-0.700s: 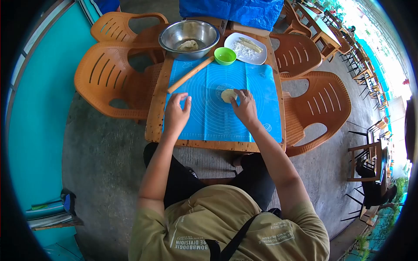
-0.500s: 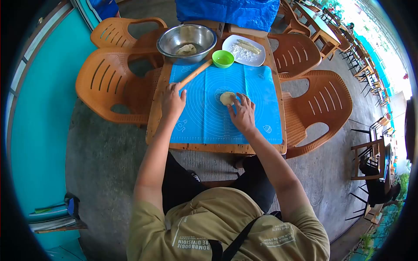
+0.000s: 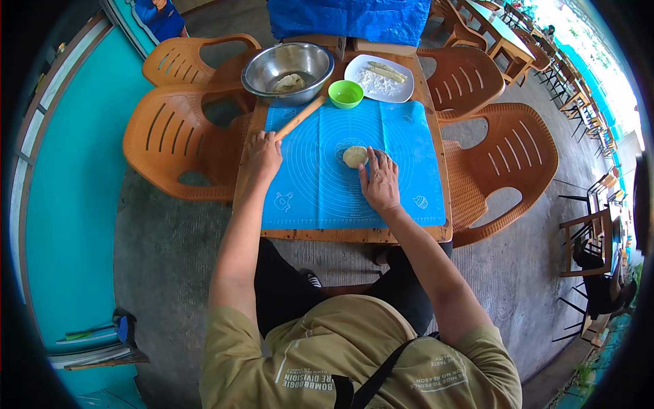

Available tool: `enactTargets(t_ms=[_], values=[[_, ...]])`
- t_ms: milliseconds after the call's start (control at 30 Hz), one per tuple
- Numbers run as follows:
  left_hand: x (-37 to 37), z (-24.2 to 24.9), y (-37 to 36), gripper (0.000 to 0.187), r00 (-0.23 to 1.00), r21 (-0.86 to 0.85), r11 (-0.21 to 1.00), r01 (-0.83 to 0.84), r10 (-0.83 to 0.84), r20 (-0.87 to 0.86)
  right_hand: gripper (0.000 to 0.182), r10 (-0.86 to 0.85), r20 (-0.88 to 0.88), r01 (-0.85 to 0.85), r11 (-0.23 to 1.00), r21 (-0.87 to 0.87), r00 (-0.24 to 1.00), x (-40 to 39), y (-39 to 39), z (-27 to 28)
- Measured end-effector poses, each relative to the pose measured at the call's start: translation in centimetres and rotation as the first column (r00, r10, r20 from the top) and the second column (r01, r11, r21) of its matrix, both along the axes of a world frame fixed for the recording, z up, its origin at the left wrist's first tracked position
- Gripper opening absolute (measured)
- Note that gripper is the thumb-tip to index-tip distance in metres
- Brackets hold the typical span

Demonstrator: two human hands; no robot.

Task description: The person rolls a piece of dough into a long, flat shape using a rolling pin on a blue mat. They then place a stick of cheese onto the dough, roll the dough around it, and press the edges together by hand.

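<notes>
A small, round, flattened piece of dough lies near the middle of a blue printed baking mat. My right hand rests on the mat at the dough's right, fingers stretched out and apart, the fingertips by its edge. At the mat's left edge, my left hand is closed around the near end of a wooden rolling pin. The pin slants away from me, its far end close to a green bowl. Part of the left hand's grip is hidden by the hand itself.
Behind the mat, a steel mixing bowl holds a dough lump. Beside it, a white plate carries white flour and pale dough strips. A blue covering stands at the back; orange chairs flank the wooden table.
My right hand has drawn slightly back from the dough, showing more of it. My left hand stays at the pin's end. The whole view has shifted a little with my head.
</notes>
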State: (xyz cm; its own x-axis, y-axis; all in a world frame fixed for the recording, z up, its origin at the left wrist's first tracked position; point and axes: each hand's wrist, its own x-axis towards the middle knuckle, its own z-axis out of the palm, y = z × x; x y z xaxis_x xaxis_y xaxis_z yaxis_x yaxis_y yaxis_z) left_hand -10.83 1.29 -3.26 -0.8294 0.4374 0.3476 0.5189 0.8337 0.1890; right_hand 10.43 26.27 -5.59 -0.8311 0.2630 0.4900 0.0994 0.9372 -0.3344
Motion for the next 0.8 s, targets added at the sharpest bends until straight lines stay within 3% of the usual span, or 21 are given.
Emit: enactTargets(t_ms=[333,400,467,567,667,733,800], values=[[3.3,0.8,-7.2,0.031,0.996,0.073,0.994,0.078,-0.074,-0.049,0.053,-0.020,-0.058,0.015,0.996,-0.086,0.998,-0.1,0.2,-0.4],[4.2,1.7,-7.8,0.032,0.979,0.136,0.969,0.205,-0.206,-0.004,0.049,-0.004,-0.105,-0.014,0.985,-0.171,0.994,0.0,0.4,-0.2],[4.9,2.1,-7.2,0.032,0.965,0.169,0.950,0.263,-0.261,-0.032,0.047,-0.022,-0.160,0.002,0.992,-0.128,0.987,0.1,0.7,0.1],[6.2,2.7,-4.2,0.029,0.903,0.354,0.852,0.386,-0.428,0.047,0.043,-0.002,-0.244,-0.009,0.999,-0.041,0.970,0.2,0.9,1.9],[7.2,3.5,-0.5,0.028,0.856,0.254,0.829,0.499,-0.517,0.008,0.038,0.045,-0.293,-0.034,0.999,0.042,0.955,0.7,0.8,4.3],[7.3,3.1,2.0,0.028,0.837,0.231,0.816,0.529,-0.547,0.015,0.036,0.068,-0.174,-0.045,0.990,0.132,0.982,1.2,1.6,5.1],[7.2,2.2,3.9,0.028,0.814,0.209,0.799,0.564,-0.580,0.024,0.033,0.058,-0.131,-0.044,0.993,0.111,0.990,1.4,2.6,4.3]])
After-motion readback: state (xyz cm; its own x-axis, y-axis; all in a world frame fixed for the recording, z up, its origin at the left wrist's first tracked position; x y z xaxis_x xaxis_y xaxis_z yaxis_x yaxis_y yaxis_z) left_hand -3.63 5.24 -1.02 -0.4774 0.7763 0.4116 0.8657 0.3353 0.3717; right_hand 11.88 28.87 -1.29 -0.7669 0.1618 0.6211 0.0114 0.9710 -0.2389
